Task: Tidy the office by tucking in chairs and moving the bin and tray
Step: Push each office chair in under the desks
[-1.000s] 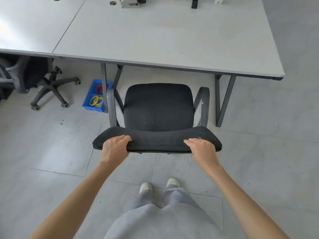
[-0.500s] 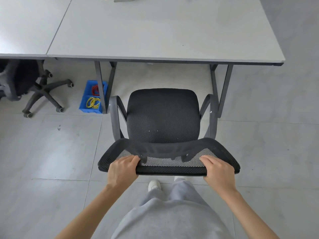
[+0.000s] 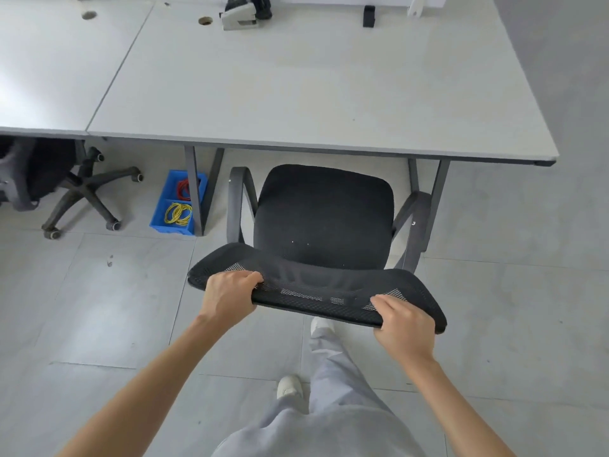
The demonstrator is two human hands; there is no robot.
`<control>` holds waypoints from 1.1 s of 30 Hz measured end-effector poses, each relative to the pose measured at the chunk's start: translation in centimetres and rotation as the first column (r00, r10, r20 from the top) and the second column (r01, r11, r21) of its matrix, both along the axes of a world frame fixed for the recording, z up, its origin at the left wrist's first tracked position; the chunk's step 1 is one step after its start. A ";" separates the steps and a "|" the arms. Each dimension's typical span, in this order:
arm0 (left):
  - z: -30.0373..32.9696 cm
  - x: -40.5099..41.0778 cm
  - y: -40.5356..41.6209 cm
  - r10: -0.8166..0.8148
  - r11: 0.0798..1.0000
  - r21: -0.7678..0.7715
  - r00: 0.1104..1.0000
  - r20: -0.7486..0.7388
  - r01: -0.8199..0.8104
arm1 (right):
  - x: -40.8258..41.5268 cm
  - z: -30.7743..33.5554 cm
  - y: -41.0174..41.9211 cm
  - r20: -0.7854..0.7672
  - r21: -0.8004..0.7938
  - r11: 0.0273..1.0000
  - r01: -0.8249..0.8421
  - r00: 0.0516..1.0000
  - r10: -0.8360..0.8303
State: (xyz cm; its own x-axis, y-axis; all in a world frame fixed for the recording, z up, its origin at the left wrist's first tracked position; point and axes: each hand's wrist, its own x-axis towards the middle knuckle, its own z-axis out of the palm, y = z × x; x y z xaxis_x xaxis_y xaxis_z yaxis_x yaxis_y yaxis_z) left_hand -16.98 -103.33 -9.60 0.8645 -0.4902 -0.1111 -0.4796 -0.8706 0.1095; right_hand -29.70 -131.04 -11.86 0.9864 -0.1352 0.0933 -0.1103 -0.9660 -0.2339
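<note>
A black mesh office chair [image 3: 324, 219] with grey armrests stands in front of the white desk [image 3: 296, 94], its seat just short of the desk's front edge. My left hand [image 3: 229, 293] grips the top of the backrest near its left end. My right hand [image 3: 403, 326] grips the same backrest top near its right end. A blue tray [image 3: 171, 206] holding yellow and red coils sits on the floor beside the desk's left leg.
A second black chair [image 3: 49, 179] with a star base is tucked under the neighbouring desk on the left. A stapler-like device [image 3: 239, 18] and a small black block [image 3: 369, 16] lie at the desk's back. My legs and white shoes stand behind the chair.
The chair turned slightly, its right side swinging back toward me, while its seat front came closer to the desk's edge. Both hands kept their grip on the backrest. One foot stepped forward.
</note>
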 end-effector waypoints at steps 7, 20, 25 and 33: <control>-0.2 1.6 -6.9 -0.053 0.997 0.046 0.998 -0.028 0.054 | 4.5 1.2 -8.4 0.021 0.002 1.000 -0.024 0.999 0.024; -1.0 4.3 -7.5 -0.104 0.994 -0.019 0.990 0.093 0.106 | 7.3 1.3 -10.1 0.116 -0.012 0.997 -0.074 0.990 0.075; -1.1 7.5 -7.7 -0.061 0.996 0.057 0.997 -0.049 0.063 | 8.9 1.2 -9.1 0.109 -0.041 0.999 -0.025 0.994 0.029; -0.9 11.1 -11.2 -0.098 0.962 0.245 0.990 -0.104 0.121 | 12.7 1.8 -11.7 0.060 -0.039 0.999 -0.004 0.998 0.007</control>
